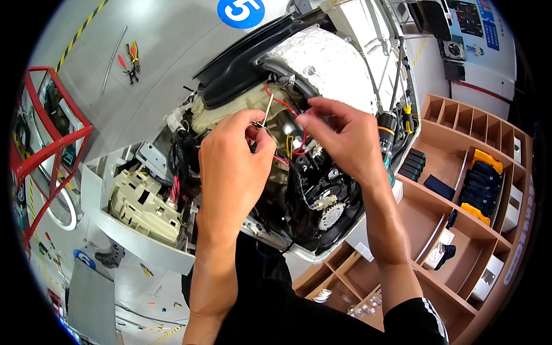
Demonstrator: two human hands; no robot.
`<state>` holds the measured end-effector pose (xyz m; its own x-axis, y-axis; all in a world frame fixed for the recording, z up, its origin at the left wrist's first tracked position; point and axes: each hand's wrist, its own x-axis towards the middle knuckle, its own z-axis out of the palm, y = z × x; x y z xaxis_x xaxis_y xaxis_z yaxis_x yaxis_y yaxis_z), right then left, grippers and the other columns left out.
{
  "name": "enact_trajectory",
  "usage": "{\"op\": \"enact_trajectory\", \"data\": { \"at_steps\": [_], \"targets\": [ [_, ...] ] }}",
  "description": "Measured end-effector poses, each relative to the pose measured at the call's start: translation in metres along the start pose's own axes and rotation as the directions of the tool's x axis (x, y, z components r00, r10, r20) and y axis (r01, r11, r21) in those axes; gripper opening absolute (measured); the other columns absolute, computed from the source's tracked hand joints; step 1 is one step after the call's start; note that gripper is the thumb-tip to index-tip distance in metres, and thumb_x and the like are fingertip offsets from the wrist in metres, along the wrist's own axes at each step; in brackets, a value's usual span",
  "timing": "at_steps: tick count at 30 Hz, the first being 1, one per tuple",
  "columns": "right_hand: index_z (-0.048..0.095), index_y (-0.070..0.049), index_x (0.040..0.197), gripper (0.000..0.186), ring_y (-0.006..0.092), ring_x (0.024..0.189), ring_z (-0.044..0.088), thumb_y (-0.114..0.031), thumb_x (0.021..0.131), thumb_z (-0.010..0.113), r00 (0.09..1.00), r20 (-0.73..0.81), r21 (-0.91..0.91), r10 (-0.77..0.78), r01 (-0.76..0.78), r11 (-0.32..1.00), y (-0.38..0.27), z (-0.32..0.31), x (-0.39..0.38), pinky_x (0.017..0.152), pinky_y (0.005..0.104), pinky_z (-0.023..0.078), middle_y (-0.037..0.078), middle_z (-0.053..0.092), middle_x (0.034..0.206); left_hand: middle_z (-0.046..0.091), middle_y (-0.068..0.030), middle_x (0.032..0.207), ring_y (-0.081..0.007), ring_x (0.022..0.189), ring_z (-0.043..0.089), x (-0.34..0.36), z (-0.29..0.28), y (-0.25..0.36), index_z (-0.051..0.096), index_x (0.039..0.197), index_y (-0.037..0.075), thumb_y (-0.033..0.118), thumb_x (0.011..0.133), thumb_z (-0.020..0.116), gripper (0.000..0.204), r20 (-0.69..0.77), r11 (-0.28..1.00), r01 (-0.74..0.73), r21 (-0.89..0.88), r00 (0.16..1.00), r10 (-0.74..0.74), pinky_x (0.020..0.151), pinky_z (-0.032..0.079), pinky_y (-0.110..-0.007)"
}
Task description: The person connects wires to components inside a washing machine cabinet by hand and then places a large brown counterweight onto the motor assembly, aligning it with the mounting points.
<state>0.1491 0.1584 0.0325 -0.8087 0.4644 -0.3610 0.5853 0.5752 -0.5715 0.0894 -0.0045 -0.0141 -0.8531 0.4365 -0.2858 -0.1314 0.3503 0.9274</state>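
Head view: red wire bared between my hands, its routing seemingly unfinished

The red wire [282,102] loops up out of the opened machine, between my two hands, and bends down again beside a short yellow wire [289,145]. My left hand [233,152] has thumb and forefinger closed on a slim pale tool [268,108], its tip pointing up beside the loop. My right hand [348,135] is curled, its thumb and forefinger close together at the wire; blur at the tips means I can't tell whether I'm pinching it or only beside it.

As I judge it, access is done: the insides lie uncovered, with the cream shell [214,117], a foil-covered dome [322,60] and a white toothed wheel [331,216] all in plain sight. The wire work looks only partway, since the loop stands slack, not laid down or secured. Closing up would be left too.

Farther out, a drill [386,129] rests at the machine's right edge near a yellow-handled tool [409,121]. A brown divided organiser [440,158] stands beyond, and pliers [134,54] lie on the floor at upper left.
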Motion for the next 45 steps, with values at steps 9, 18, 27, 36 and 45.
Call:
{"op": "enact_trajectory", "data": {
  "at_steps": [9,18,27,36,45],
  "targets": [
    [0.07,0.002,0.096,0.023,0.0213,0.061,0.066,-0.017,0.083,0.069,0.998,-0.038,-0.077,0.049,-0.052,0.996,0.006,0.015,-0.005,0.061,0.0306,0.051,0.016,0.069,0.073,0.065,-0.0169,0.074,-0.028,0.068,0.064,0.003,-0.003,-0.01,0.063,0.102,-0.004,0.003,0.081,0.057,0.023,0.241,0.99,0.012,0.138,0.97,-0.045,0.066,0.049,-0.035],
    [0.068,0.002,0.103,0.024,0.0072,0.06,0.057,-0.011,0.083,0.068,0.992,0.066,0.116,0.111,-0.118,0.986,0.024,0.016,-0.005,0.056,0.0231,0.046,0.01,0.068,0.071,0.066,-0.0238,0.088,-0.0409,0.087,0.063,0.014,0.02,-0.01,0.064,0.101,-0.003,0.005,0.083,0.06,0.02,0.2,0.988,0.02,0.156,0.979,-0.051,0.078,0.049,-0.046],
    [0.071,0.001,0.103,0.022,0.0081,0.063,0.061,-0.004,0.082,0.07,0.977,-0.115,-0.297,-0.181,0.14,0.945,-0.008,0.012,-0.025,0.058,0.0214,0.049,0.01,0.068,0.092,0.065,-0.0223,0.086,-0.0399,0.086,0.062,0.002,0.008,-0.004,0.064,0.096,-0.004,0.004,0.082,0.059,0.016,0.121,0.957,-0.003,0.29,0.992,-0.034,0.077,0.049,-0.046],
    [0.071,-0.002,0.099,0.019,0.0195,0.074,0.068,0.002,0.081,0.068,0.933,-0.135,-0.345,-0.335,0.273,0.898,-0.003,0.018,-0.034,0.064,0.0288,0.054,0.01,0.066,0.097,0.063,-0.0155,0.082,-0.0344,0.081,0.062,-0.018,0.008,0.004,0.061,0.099,-0.002,0.001,0.079,0.063,0.021,-0.099,0.932,-0.118,0.342,0.982,0.16,0.074,0.05,-0.043],
    [0.067,-0.002,0.103,0.023,0.0266,0.081,0.069,0.003,0.081,0.065,0.901,-0.15,-0.156,-0.408,0.385,0.909,0.0,0.047,-0.031,0.068,0.0325,0.057,0.012,0.068,0.101,0.06,-0.0119,0.082,-0.0288,0.073,0.057,-0.028,0.012,-0.005,0.06,0.112,-0.002,-0.002,0.08,0.064,0.032,-0.274,0.944,-0.273,0.186,0.908,0.317,0.07,0.047,-0.04]
  ]
}}
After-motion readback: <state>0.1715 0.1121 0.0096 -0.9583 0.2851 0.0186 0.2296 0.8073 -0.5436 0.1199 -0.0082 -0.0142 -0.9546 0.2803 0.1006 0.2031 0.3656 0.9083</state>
